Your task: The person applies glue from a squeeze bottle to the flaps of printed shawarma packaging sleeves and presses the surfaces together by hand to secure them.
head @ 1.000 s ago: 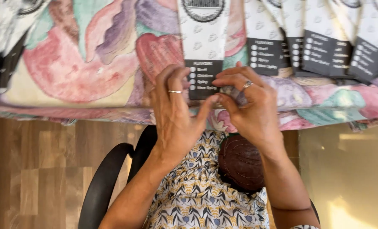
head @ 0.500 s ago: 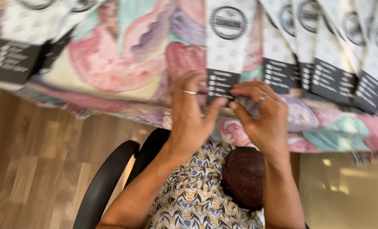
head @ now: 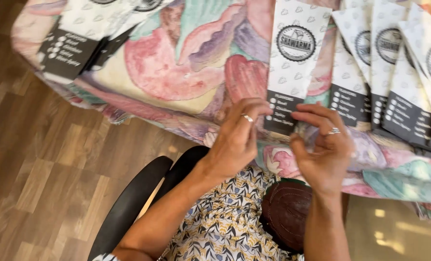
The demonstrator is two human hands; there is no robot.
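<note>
My left hand (head: 235, 140) had its fingertips pinched on the dark lower edge of a long white paper sleeve (head: 293, 58) with a round dark emblem, which lay flat on the flowered tablecloth (head: 186, 72). My right hand (head: 322, 150) hovered just beside that same edge, fingers curled loosely and gripping nothing (a ring on each hand). More sleeves (head: 399, 72) overlapped in a row to the right; another pile (head: 80, 34) lay far left

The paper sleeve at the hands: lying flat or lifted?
Flat: the paper sleeve lies along the patterned cloth, both hands at its lower end.
</note>
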